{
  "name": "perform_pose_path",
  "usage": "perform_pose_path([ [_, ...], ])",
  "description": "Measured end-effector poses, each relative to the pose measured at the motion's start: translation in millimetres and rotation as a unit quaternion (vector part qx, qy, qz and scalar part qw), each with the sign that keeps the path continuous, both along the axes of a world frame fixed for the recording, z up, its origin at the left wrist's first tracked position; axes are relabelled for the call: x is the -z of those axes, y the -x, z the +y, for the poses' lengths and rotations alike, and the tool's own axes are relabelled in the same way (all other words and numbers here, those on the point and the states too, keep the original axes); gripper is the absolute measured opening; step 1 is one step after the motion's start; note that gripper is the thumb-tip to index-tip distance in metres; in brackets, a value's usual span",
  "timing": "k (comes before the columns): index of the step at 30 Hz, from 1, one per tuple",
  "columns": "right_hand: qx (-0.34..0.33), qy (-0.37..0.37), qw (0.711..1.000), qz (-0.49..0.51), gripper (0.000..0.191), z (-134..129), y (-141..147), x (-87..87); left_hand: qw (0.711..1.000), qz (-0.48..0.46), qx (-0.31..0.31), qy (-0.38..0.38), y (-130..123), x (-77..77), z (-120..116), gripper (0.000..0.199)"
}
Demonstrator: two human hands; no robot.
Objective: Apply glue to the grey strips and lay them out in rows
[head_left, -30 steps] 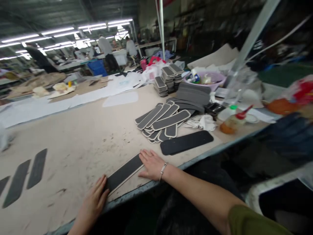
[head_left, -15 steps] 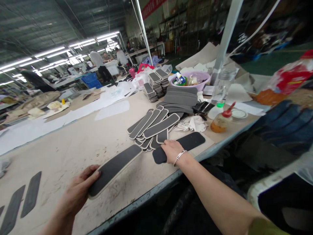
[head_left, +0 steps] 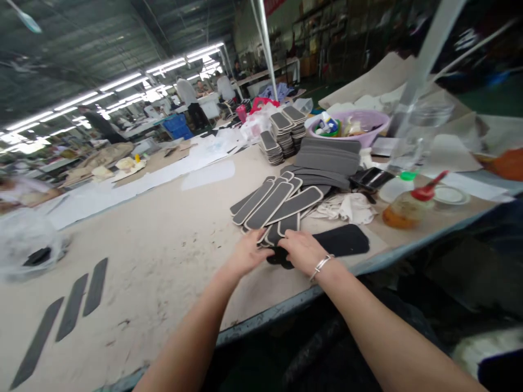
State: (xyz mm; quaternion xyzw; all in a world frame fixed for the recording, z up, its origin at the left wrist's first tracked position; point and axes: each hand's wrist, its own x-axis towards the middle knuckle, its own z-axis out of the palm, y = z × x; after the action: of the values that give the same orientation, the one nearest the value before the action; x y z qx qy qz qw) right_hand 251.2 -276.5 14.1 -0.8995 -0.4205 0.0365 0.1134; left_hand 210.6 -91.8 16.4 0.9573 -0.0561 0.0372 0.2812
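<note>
My left hand (head_left: 250, 255) is at the near edge of a pile of grey strips with pale edges (head_left: 269, 206). Its thumb and fingers close around the end of one strip, partly hidden. Beside it, my right hand (head_left: 303, 251), with a silver bracelet at the wrist, grips a black strip (head_left: 343, 239) near its left end. That black strip lies flat along the table's front edge, its middle covered by the hand. The fingertips of both hands almost meet in front of the pile.
Plain grey pieces (head_left: 327, 163) and stacked short pieces (head_left: 281, 133) stand behind the pile. A purple basin (head_left: 368, 128), a white cloth (head_left: 347, 208) and a red-capped bottle of amber liquid (head_left: 404, 209) are at right. Several dark strips (head_left: 72, 307) lie at left.
My left hand has moved right and away from me to the pile; the pale-edged grey strip it carried is no longer held out over the table. My right hand stays by the black strip.
</note>
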Motion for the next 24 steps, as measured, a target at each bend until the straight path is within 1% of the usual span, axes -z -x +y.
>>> perform_pose_path([
  [1, -0.023, -0.006, 1.0, -0.003, 0.012, 2, 3, -2.2, 0.999, 0.013, 0.022, -0.019, 11, 5.2, -6, 0.04],
  [2, -0.042, -0.018, 0.999, -0.012, 0.013, 3, 6, -3.9, 0.999, 0.023, 0.033, -0.03, 22, 9.5, -9, 0.027],
  [3, -0.059, -0.037, 0.997, -0.024, 0.015, 5, 8, -4.6, 0.999, 0.021, 0.028, -0.034, 32, 12.9, -9, 0.02],
  [5, -0.089, -0.075, 0.992, -0.043, 0.02, 8, 13, -2.9, 0.999, -0.015, 0.001, -0.031, 53, 16.5, 1, 0.022],
  [7, -0.116, -0.095, 0.987, -0.057, 0.023, 12, 17, 2.9, 0.997, -0.065, -0.039, -0.025, 79, 16.2, 23, 0.026],
  [9, -0.142, -0.112, 0.981, -0.07, 0.028, 18, 23, 11.0, 0.991, -0.1, -0.082, -0.035, 113, 13.7, 51, 0.033],
  [11, -0.175, -0.129, 0.973, -0.082, 0.038, 29, 35, 20.0, 0.984, -0.111, -0.12, -0.067, 150, 11.6, 81, 0.039],
  [12, -0.195, -0.133, 0.968, -0.085, 0.043, 36, 42, 24.5, 0.982, -0.105, -0.129, -0.087, 168, 11.0, 95, 0.041],
  [13, -0.213, -0.131, 0.964, -0.085, 0.046, 44, 50, 29.0, 0.982, -0.089, -0.128, -0.108, 185, 10.6, 109, 0.042],
  [15, -0.244, -0.118, 0.96, -0.075, 0.047, 60, 67, 37.6, 0.984, -0.026, -0.104, -0.144, 215, 9.4, 133, 0.048],
  [16, -0.254, -0.111, 0.959, -0.066, 0.045, 67, 74, 41.6, 0.982, 0.019, -0.103, -0.158, 226, 8.1, 145, 0.053],
  [17, -0.261, -0.105, 0.958, -0.056, 0.042, 74, 79, 45.3, 0.976, 0.064, -0.12, -0.169, 236, 5.9, 158, 0.058],
  [18, -0.266, -0.103, 0.957, -0.046, 0.039, 79, 82, 48.8, 0.966, 0.102, -0.156, -0.178, 243, 3.0, 171, 0.06],
  [19, -0.268, -0.106, 0.957, -0.038, 0.036, 83, 84, 52.1, 0.953, 0.128, -0.204, -0.185, 249, -0.7, 186, 0.058],
  [20, -0.266, -0.112, 0.957, -0.032, 0.033, 85, 85, 55.2, 0.936, 0.142, -0.258, -0.193, 252, -4.9, 203, 0.051],
  [22, -0.256, -0.132, 0.957, -0.028, 0.03, 87, 83, 61.2, 0.902, 0.142, -0.349, -0.21, 256, -13.9, 239, 0.035],
  [24, -0.24, -0.151, 0.958, -0.029, 0.032, 87, 80, 66.4, 0.875, 0.137, -0.407, -0.224, 256, -21.7, 275, 0.031],
])
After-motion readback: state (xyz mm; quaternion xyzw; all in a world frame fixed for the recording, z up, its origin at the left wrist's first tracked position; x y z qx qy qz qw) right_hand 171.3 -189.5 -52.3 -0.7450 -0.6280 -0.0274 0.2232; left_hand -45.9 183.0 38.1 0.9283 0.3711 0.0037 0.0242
